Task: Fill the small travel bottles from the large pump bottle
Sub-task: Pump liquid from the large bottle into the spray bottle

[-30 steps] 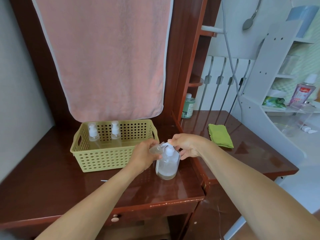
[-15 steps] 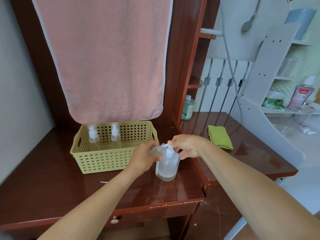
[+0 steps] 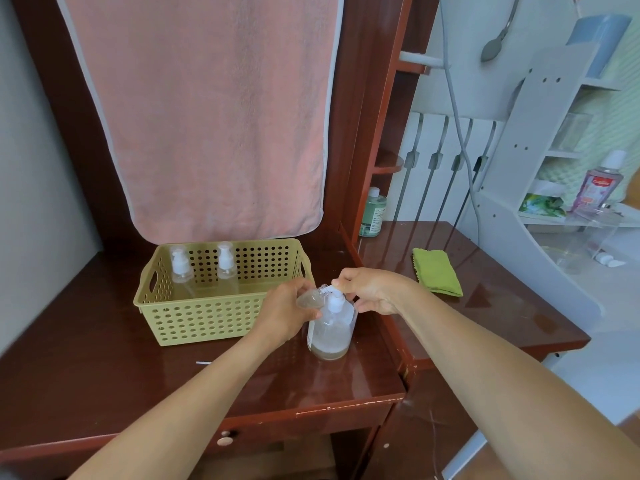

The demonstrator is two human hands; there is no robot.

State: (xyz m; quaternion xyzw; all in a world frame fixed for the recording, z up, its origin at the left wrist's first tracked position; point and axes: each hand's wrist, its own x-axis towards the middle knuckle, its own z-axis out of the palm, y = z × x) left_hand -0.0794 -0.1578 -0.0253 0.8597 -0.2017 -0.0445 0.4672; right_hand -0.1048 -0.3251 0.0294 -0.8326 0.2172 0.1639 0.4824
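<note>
A large clear pump bottle, mostly empty with a little liquid at its bottom, stands on the dark wooden table right of the basket. My left hand holds a small clear travel bottle tilted on its side, its threaded neck against the pump's spout. My right hand rests on top of the white pump head, fingers pinched at the spout. Two more small bottles with white pump caps, one on the left and one on the right, stand upright in the back of the yellow perforated basket.
A pink towel hangs behind the basket. A folded green cloth lies on the adjoining table to the right, and a green bottle stands in its back corner. White shelves with toiletries stand at far right. The table's front edge is close.
Both hands stay at the pump bottle with almost no movement. The view has shifted slightly.
</note>
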